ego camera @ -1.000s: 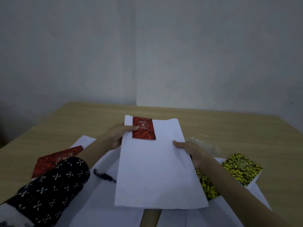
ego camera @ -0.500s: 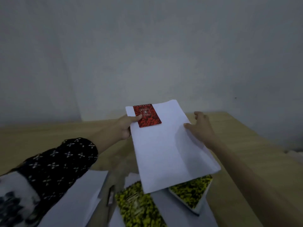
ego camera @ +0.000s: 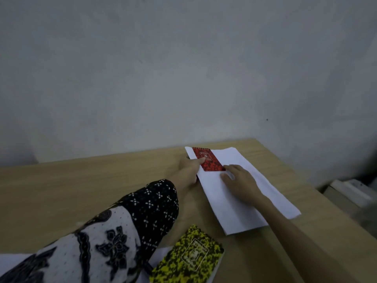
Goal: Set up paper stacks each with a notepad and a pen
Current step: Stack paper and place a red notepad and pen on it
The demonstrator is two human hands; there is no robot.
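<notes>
A: How many notepads can you count?

B: Two. One red notepad (ego camera: 207,159) lies on the far-left corner of a white paper stack (ego camera: 234,193), up at about one o'clock on the wooden table (ego camera: 81,186). One yellow notepad (ego camera: 189,260) sits near the bottom edge, at about six o'clock, well apart from the stack.

A: And paper stacks?

B: One full stack in view, running from twelve o'clock down toward four o'clock. A second bit of white paper (ego camera: 12,260) shows at the lower left, about eight o'clock, mostly hidden by the patterned sleeve (ego camera: 126,227).

A: Both hands visible?

B: Two hands. The left hand (ego camera: 188,172) is at the stack's left edge, thumb lying on top of the red notepad and the fingers curled under the paper, so it pinches pad and stack together. The right hand (ego camera: 240,180) lies flat on the paper just below the red notepad, fingers straight and spread, fingertips touching the pad's near corner; it presses and grasps nothing.

A: Any pens?

B: I cannot make one out.
</notes>
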